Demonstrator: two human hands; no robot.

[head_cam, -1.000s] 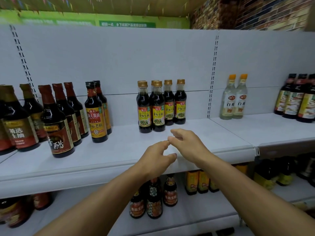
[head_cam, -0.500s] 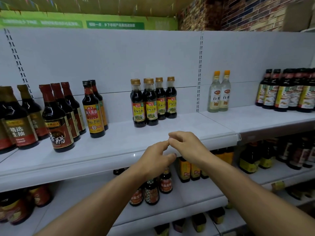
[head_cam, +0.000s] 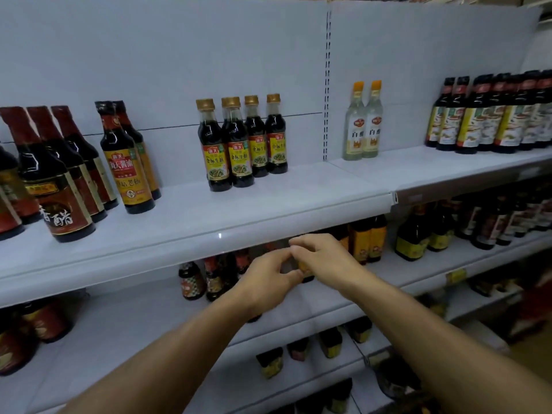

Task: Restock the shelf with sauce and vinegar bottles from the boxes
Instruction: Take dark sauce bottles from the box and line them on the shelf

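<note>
Hovering below the shelf [head_cam: 191,222] edge: left hand [head_cam: 265,282] and right hand [head_cam: 325,258], fingers loosely curled, grasping nothing; sitting thinly stocked; awaiting more bottles; showing no boxes.

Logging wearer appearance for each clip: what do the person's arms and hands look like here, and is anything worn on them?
Both forearms are bare as far as the frame shows: no sleeves, gloves, watch or bracelet visible. The left hand and right hand show no rings on the fingers that can be seen. No markings or tattoos are apparent. The upper arms lie outside the picture, so any sleeve higher up cannot be judged.
</note>
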